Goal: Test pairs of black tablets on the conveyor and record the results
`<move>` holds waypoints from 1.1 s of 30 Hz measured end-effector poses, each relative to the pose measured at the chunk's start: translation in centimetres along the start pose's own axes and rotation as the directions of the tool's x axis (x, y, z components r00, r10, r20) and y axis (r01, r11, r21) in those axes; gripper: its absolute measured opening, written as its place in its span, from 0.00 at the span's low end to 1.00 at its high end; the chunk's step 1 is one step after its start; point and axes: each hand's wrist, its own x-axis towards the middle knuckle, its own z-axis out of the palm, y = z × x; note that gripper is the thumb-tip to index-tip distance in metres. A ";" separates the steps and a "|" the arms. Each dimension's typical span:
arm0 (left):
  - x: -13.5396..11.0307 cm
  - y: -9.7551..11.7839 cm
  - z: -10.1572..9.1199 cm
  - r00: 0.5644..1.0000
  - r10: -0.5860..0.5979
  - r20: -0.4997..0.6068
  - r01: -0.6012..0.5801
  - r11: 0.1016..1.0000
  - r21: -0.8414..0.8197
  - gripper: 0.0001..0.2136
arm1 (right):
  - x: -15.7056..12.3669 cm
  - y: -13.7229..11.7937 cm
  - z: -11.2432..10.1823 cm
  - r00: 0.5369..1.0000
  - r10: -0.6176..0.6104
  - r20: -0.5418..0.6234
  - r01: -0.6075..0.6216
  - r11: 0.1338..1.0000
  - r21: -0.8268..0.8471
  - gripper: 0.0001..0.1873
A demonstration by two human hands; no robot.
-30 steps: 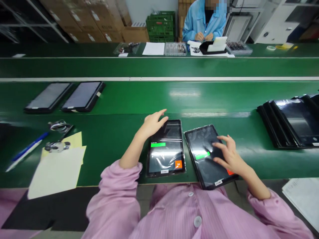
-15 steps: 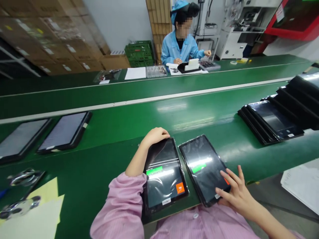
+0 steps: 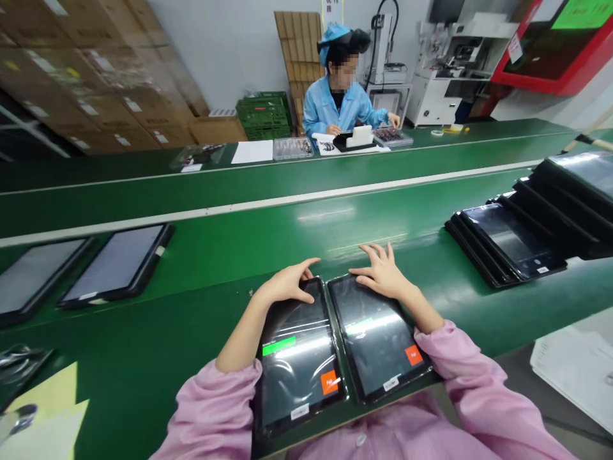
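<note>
Two black tablets lie side by side at the near edge of the green bench. Across the top end of the left tablet rests my left hand, its thumb and fingers apart. My right hand is spread over the top edge of the right tablet, fingers stretched outward. Each screen shows a green bar and an orange square, and a small white label sits at the lower edge. A glossy film covers both screens. Neither hand is wrapped around a tablet.
A stack of dark tablets leans at the right. Two more tablets, one of them a grey-screened tablet, lie at the left. Yellow paper is at the near left. Across the bench sits a person in blue among trays.
My right hand has moved from the lower right corner of the right tablet to its top edge. That tablet now lies straighter and closer to the left one.
</note>
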 end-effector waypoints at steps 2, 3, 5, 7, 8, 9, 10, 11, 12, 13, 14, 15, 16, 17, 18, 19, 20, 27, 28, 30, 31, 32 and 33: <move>-0.1 -0.3 0.1 0.999 -0.029 -0.022 0.027 0.997 -0.072 0.44 | -0.5 -0.5 0.4 1.000 -0.021 -0.001 0.021 1.000 -0.006 0.19; -0.1 -0.4 0.0 0.998 -0.051 -0.026 0.048 0.992 -0.117 0.41 | -1.0 -0.5 0.5 0.999 -0.033 -0.002 0.032 0.999 -0.005 0.19; -0.1 -0.4 -0.3 0.996 -0.087 -0.022 0.081 0.980 -0.179 0.35 | -1.9 -0.2 0.5 0.998 -0.054 -0.010 0.054 0.999 -0.002 0.19; 0.0 -0.4 -0.6 0.994 -0.110 -0.014 0.105 0.975 -0.196 0.31 | -2.5 0.3 0.2 0.996 -0.090 -0.029 0.090 0.996 0.009 0.19; 0.1 -0.4 -0.7 0.993 -0.116 -0.008 0.112 0.973 -0.200 0.30 | -2.7 0.5 0.0 0.993 -0.113 -0.036 0.114 0.993 0.025 0.18; 0.1 -0.4 -0.8 0.993 -0.118 -0.001 0.115 0.971 -0.209 0.29 | -2.8 0.7 -0.2 0.989 -0.142 -0.040 0.144 0.988 0.048 0.16; 0.1 -0.4 -0.8 0.993 -0.117 0.005 0.115 0.968 -0.222 0.29 | -2.9 0.9 -0.4 0.984 -0.174 -0.043 0.177 0.982 0.073 0.15; 0.2 -0.3 -0.7 0.993 -0.114 0.009 0.113 0.966 -0.233 0.29 | -3.0 1.0 -0.5 0.978 -0.201 -0.049 0.205 0.974 0.093 0.15; 0.2 -0.3 -0.6 0.994 -0.112 0.008 0.110 0.966 -0.235 0.28 | -3.0 1.1 -0.5 0.975 -0.214 -0.062 0.220 0.970 0.106 0.16; 0.2 -0.2 -0.4 0.994 -0.111 0.000 0.109 0.968 -0.226 0.27 | -3.0 1.3 -0.4 0.975 -0.207 -0.080 0.215 0.970 0.110 0.17; 0.2 -0.1 -0.3 0.994 -0.113 -0.010 0.108 0.973 -0.205 0.27 | -3.0 1.4 -0.2 0.979 -0.180 -0.099 0.191 0.975 0.110 0.17; 0.2 0.0 -0.2 0.994 -0.111 -0.016 0.106 0.980 -0.170 0.26 | -3.0 1.5 0.0 0.984 -0.142 -0.110 0.155 0.982 0.112 0.17; 0.2 0.1 -0.1 0.995 -0.098 -0.012 0.096 0.988 -0.119 0.28 | -3.0 1.7 0.2 0.989 -0.104 -0.108 0.117 0.986 0.122 0.18; 0.1 0.3 -0.1 0.997 -0.071 0.003 0.071 0.996 -0.055 0.31 | -3.0 1.8 0.3 0.993 -0.075 -0.092 0.088 0.986 0.143 0.19; 0.0 0.4 -0.1 0.999 -0.032 0.029 0.031 0.999 0.011 0.34 | -3.0 2.0 0.4 0.996 -0.064 -0.065 0.075 0.982 0.174 0.20; -0.1 0.5 -0.2 0.998 0.011 0.063 -0.016 0.997 0.069 0.38 | -3.0 2.2 0.3 0.997 -0.075 -0.034 0.080 0.973 0.214 0.22; -0.2 0.6 -0.3 0.995 0.046 0.092 -0.056 0.992 0.110 0.42 | -3.0 2.3 0.2 0.995 -0.104 -0.008 0.103 0.959 0.263 0.24; -1.0 0.7 -1.4 0.991 -0.032 0.129 0.027 0.999 0.039 0.28 | -3.0 3.4 -0.2 0.978 -0.048 -0.202 0.136 0.884 0.447 0.35; -1.0 0.8 -1.4 0.990 -0.036 0.134 0.031 0.999 0.038 0.27 | -2.9 3.5 0.0 0.978 -0.017 -0.206 0.109 0.892 0.440 0.34; -0.9 1.0 -1.4 0.991 -0.058 0.123 0.052 0.997 0.051 0.26 | -2.8 3.6 0.5 0.982 0.010 -0.189 0.071 0.906 0.417 0.32; -0.8 1.1 -1.3 0.991 -0.073 0.115 0.065 0.996 0.066 0.26 | -2.8 3.6 0.7 0.984 0.013 -0.179 0.062 0.911 0.407 0.31; -0.7 1.1 -1.2 0.991 -0.086 0.107 0.078 0.993 0.084 0.26 | -2.8 3.5 0.8 0.985 0.014 -0.172 0.057 0.914 0.402 0.30; -0.7 1.2 -1.2 0.990 -0.096 0.106 0.085 0.991 0.102 0.27 | -2.7 3.4 0.8 0.986 0.014 -0.168 0.056 0.914 0.401 0.29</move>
